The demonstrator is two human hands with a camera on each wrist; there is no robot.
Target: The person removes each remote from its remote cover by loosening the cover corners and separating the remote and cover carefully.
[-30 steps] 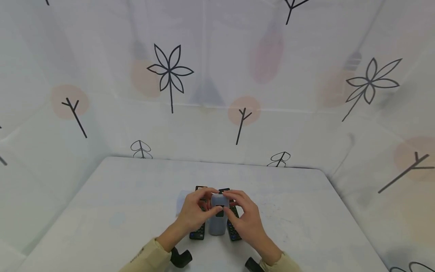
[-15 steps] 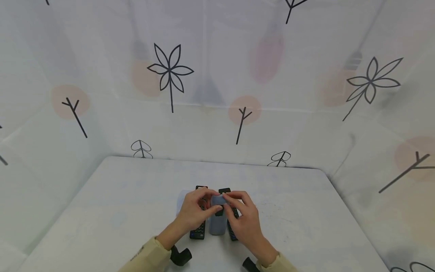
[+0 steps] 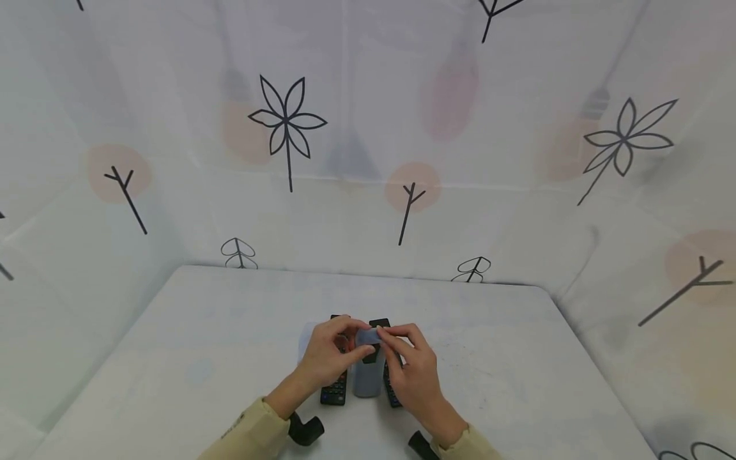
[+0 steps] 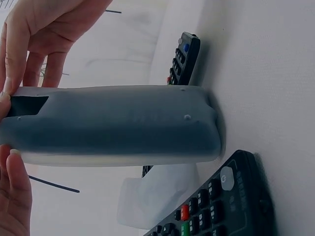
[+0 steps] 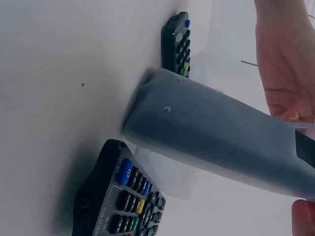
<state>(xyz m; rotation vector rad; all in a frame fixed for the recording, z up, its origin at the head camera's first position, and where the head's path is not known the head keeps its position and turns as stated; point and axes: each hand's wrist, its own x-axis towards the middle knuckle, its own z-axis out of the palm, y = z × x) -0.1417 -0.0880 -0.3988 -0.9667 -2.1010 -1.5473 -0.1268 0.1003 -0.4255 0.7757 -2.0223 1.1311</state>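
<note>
A remote control in a translucent grey-blue silicone cover [image 3: 368, 383] stands steeply raised between the hands, its lower end at the tabletop. Near its upper end a dark window in the cover [image 4: 25, 105] shows the black remote inside. My left hand [image 3: 323, 354] pinches the top of the cover from the left, thumb on the near side. From the right, my right hand [image 3: 418, 370] pinches the same top edge between thumb and fingers. Black remotes flank it: one on the left [image 3: 333, 395], partly under the left hand, and one on the right [image 3: 393, 396], partly hidden by the right hand.
A thin translucent sheet or sleeve [image 3: 307, 338] lies behind the left hand. All of this is on a white table [image 3: 230, 319] with patterned cloth walls [image 3: 356, 217] around it. Black wrist-worn pieces [image 3: 306, 432] show at the sleeves.
The top flap of the cover is bent nearer and looks shallower, with the dark window shifted slightly up. My right hand has drifted a little left; the left stays in place.
</note>
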